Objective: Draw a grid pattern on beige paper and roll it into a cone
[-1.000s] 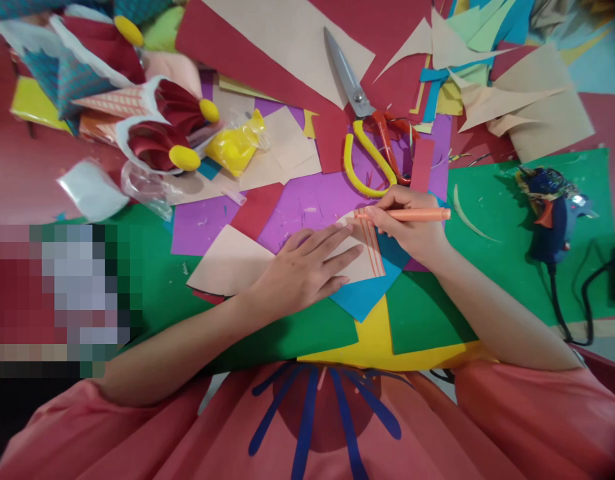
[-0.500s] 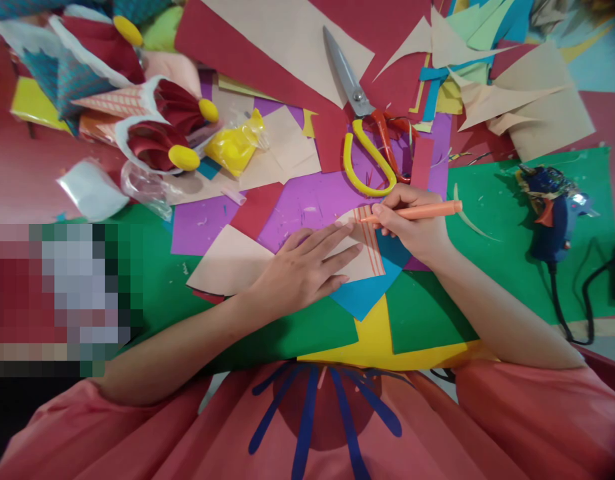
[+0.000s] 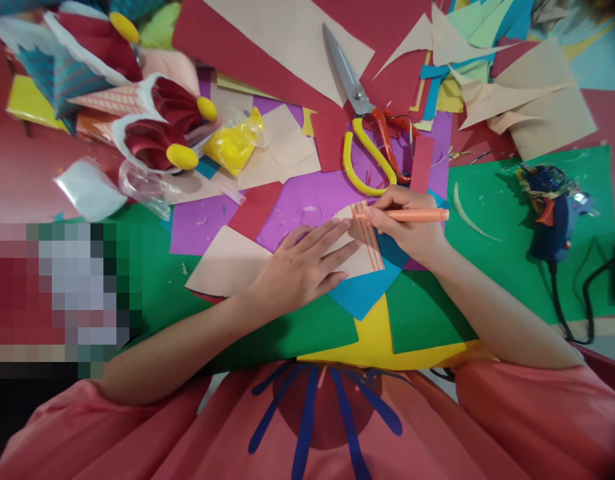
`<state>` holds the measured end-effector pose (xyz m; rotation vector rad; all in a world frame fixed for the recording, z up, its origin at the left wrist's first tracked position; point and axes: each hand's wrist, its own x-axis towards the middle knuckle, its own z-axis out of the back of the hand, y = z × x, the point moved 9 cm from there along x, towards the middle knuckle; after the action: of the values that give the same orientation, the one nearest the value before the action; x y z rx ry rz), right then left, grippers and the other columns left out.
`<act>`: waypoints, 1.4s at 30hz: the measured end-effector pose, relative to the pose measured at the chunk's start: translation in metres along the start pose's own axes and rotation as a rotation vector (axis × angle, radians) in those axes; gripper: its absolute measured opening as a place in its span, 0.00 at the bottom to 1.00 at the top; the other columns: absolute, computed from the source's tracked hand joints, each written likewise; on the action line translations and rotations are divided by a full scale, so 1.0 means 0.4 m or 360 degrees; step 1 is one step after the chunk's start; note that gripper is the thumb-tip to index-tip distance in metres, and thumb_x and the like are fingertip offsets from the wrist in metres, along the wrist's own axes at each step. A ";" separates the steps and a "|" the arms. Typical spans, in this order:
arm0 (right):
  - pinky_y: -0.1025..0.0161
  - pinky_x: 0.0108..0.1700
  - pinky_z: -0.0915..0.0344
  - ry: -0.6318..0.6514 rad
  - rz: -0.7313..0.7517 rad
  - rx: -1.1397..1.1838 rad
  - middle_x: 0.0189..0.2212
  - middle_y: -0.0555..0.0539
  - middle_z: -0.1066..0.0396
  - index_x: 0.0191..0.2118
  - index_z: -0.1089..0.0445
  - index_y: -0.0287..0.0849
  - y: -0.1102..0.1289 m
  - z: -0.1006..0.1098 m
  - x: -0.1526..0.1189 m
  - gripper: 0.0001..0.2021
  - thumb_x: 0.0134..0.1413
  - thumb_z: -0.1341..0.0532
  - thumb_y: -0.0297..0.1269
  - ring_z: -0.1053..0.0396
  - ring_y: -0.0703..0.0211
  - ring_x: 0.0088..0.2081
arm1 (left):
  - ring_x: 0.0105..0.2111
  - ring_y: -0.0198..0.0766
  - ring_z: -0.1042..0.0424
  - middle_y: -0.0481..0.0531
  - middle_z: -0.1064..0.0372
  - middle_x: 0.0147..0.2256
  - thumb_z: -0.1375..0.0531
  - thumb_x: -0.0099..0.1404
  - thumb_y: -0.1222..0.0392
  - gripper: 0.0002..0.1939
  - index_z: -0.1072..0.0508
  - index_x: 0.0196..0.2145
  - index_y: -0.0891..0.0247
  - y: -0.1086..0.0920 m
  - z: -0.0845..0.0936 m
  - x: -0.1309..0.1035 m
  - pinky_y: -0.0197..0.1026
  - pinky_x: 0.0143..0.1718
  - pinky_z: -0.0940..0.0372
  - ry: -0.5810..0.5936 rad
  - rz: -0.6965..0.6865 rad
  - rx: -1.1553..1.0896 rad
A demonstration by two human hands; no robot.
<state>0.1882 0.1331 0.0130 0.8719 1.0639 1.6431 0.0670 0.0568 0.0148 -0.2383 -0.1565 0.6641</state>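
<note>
A cream fan-shaped piece of paper [image 3: 228, 261] lies across the middle of the work surface, with several orange lines near its right edge. My left hand [image 3: 310, 263] rests flat on it, fingers stretched and slightly apart. In my right hand [image 3: 410, 223] is an orange marker [image 3: 422, 215], held in a writing grip with its tip on the paper beside the lines. Beneath the cream piece, a blue sheet [image 3: 357, 297] and a purple sheet [image 3: 297, 210] stick out.
Scissors [image 3: 357, 97] with yellow and red handles lie beyond my hands. A blue glue gun [image 3: 552, 220] with a cord is at right. Decorated paper cones [image 3: 115, 107] sit at upper left, paper scraps [image 3: 507, 93] at upper right. Green sheets [image 3: 427, 320] lie underneath.
My right hand and the marker have shifted slightly left, the tip now further left on the cream paper. The left hand stays almost in place.
</note>
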 end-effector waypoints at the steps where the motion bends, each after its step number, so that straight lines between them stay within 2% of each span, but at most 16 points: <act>1: 0.65 0.27 0.43 0.0007 0.0016 0.0003 0.20 0.53 0.36 0.22 0.37 0.42 0.001 -0.001 0.000 0.13 0.55 0.39 0.37 0.40 0.67 0.24 | 0.62 0.51 0.39 0.65 0.42 0.62 0.51 0.73 0.54 0.22 0.37 0.61 0.62 0.000 0.001 0.000 0.52 0.55 0.40 -0.0004 -0.0002 0.0002; 8: 0.65 0.25 0.46 0.0029 -0.0005 -0.0023 0.17 0.54 0.41 0.19 0.42 0.43 -0.004 0.000 0.002 0.17 0.54 0.38 0.39 0.45 0.68 0.22 | 0.62 0.50 0.39 0.65 0.42 0.63 0.52 0.73 0.54 0.22 0.37 0.61 0.62 -0.001 0.004 0.000 0.51 0.54 0.39 -0.0044 -0.0017 0.0014; 14: 0.63 0.24 0.46 -0.0020 -0.0111 0.0059 0.17 0.54 0.39 0.20 0.41 0.43 -0.013 0.007 -0.001 0.16 0.55 0.39 0.38 0.43 0.67 0.21 | 0.62 0.51 0.39 0.66 0.42 0.62 0.52 0.73 0.55 0.22 0.37 0.61 0.61 -0.002 0.004 -0.001 0.52 0.54 0.39 -0.0038 -0.0027 0.0007; 18: 0.63 0.25 0.45 0.0002 0.0001 0.0035 0.18 0.54 0.38 0.21 0.40 0.43 0.004 0.002 -0.001 0.15 0.55 0.39 0.36 0.42 0.67 0.22 | 0.63 0.50 0.41 0.64 0.44 0.63 0.52 0.73 0.54 0.21 0.37 0.61 0.58 0.002 -0.003 -0.003 0.52 0.55 0.40 -0.0009 -0.0013 -0.0009; 26: 0.65 0.25 0.47 0.0031 0.0051 -0.0053 0.18 0.55 0.41 0.20 0.42 0.43 0.006 -0.001 0.001 0.15 0.54 0.40 0.35 0.45 0.68 0.22 | 0.61 0.51 0.38 0.66 0.42 0.62 0.52 0.73 0.54 0.21 0.37 0.61 0.60 -0.002 0.004 -0.001 0.52 0.54 0.39 -0.0047 -0.0034 0.0024; 32: 0.65 0.23 0.49 0.0022 -0.0076 0.0010 0.15 0.55 0.42 0.18 0.44 0.43 -0.014 0.003 -0.002 0.16 0.51 0.38 0.36 0.46 0.69 0.20 | 0.63 0.49 0.40 0.64 0.43 0.63 0.52 0.73 0.54 0.21 0.38 0.61 0.59 -0.001 0.001 -0.002 0.51 0.55 0.40 -0.0008 -0.0011 0.0012; 37: 0.65 0.23 0.46 -0.0060 -0.0151 0.0130 0.17 0.54 0.39 0.20 0.41 0.43 -0.020 0.012 -0.006 0.15 0.54 0.38 0.38 0.42 0.68 0.21 | 0.63 0.48 0.41 0.66 0.43 0.63 0.54 0.74 0.51 0.24 0.39 0.61 0.65 0.010 0.002 -0.006 0.48 0.56 0.41 -0.0077 0.0035 -0.0027; 42: 0.64 0.23 0.47 -0.0039 -0.0057 0.0019 0.17 0.54 0.39 0.19 0.41 0.43 -0.002 0.007 -0.005 0.16 0.56 0.39 0.37 0.42 0.67 0.21 | 0.62 0.49 0.39 0.66 0.40 0.61 0.54 0.74 0.53 0.23 0.38 0.60 0.67 0.006 0.006 -0.005 0.50 0.56 0.41 -0.0128 -0.0006 0.0072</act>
<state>0.1918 0.1321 0.0131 0.8737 1.0679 1.5942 0.0634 0.0576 0.0162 -0.1681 -0.2188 0.6731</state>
